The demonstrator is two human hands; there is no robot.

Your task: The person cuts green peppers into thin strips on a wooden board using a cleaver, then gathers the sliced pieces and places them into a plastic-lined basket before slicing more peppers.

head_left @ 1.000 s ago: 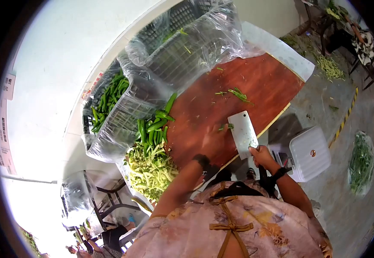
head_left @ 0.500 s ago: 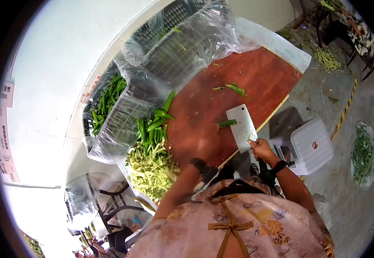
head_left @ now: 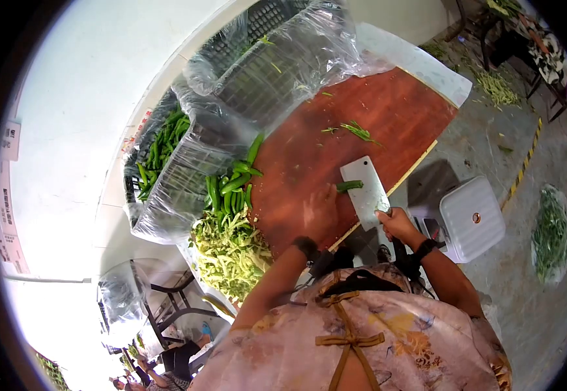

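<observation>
My right hand (head_left: pixel 397 225) is wrapped round the handle of a cleaver (head_left: pixel 365 199), whose broad pale blade lies out over the near edge of the red-brown board (head_left: pixel 296 159). A short length of green pepper (head_left: pixel 350 186) overlaps the upper part of the blade. Just left of it, my left hand (head_left: pixel 321 212) is over the board, its fingers smeared by motion and pointing toward the pepper. Long green peppers (head_left: pixel 234 186) lie heaped at the board's left side. Below them spreads a pile of pale yellow-green shredded pieces (head_left: pixel 231 251).
Plastic-lined crates stand behind the board, one holding green peppers (head_left: pixel 166 140). Thin green scraps (head_left: pixel 358 131) lie on the board. To the right are a white case (head_left: pixel 472 218) and a bag of greens (head_left: pixel 551 234) on the floor. Other people sit at the lower left and upper right.
My left hand has moved up and right across the board, closer to the pepper piece and blade. My right hand and the cleaver have stayed almost in place.
</observation>
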